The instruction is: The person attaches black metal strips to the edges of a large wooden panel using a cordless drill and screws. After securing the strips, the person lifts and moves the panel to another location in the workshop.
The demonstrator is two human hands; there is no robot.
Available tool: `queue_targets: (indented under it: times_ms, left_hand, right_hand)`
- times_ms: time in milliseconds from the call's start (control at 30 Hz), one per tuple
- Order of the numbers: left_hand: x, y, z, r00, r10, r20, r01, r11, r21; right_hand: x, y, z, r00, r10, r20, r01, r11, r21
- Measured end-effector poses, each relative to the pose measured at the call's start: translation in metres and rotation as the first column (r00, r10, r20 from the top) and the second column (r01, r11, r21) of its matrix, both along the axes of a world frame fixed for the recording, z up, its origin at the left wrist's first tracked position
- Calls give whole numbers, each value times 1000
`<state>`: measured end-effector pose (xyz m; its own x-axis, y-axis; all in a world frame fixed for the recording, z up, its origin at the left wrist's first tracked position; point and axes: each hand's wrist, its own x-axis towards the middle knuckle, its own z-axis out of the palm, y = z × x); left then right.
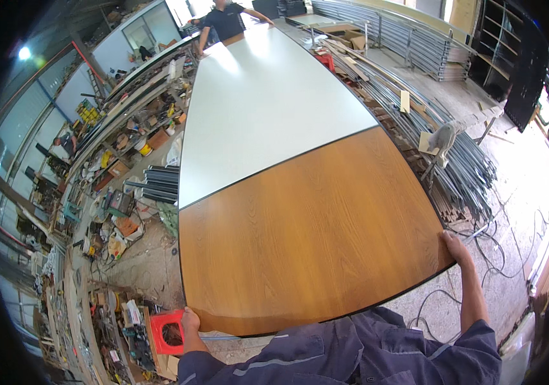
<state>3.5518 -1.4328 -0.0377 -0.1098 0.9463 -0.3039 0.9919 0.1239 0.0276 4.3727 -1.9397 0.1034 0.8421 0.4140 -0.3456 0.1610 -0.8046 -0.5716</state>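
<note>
A long flat panel (313, 218) stretches away from me, with a wood-grain near part, a glossy white far part (268, 109) and a dark strip between them. Thin black edging runs round its sides. My left hand (191, 322) is closed on the near left corner. At the near right corner my right hand (458, 248) grips the edge, its fingers partly hidden beneath. A co-worker (226, 22) in a dark shirt stands at the far end, arms spread to both far corners.
Bundled metal tubes (460, 160) and wood strips lie along the panel's right side, by a trestle (444, 138). Cluttered shelves (120, 147) line the left. A red square frame (167, 332) sits beside my left hand. Cables (496, 250) trail over the floor at right.
</note>
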Motion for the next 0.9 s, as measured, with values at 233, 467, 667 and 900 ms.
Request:
queue_targets:
  times_ms: [233,467,667,900]
  left_hand:
    - [161,134,-15,976,48,211,-55,998,26]
    - [227,277,-11,991,100,92,-101,995,13]
    - [366,397,-25,981,149,123,-153,988,21]
    - [483,534,7,996,-73,-47,74,997,15]
  right_hand:
    - [158,118,-37,997,54,58,-58,996,74]
    - [251,290,-1,998,-22,-57,27,997,78]
    - [388,395,-42,999,30,-22,-30,1000,-1]
    - [525,542,-53,994,105,-22,-106,994,-6]
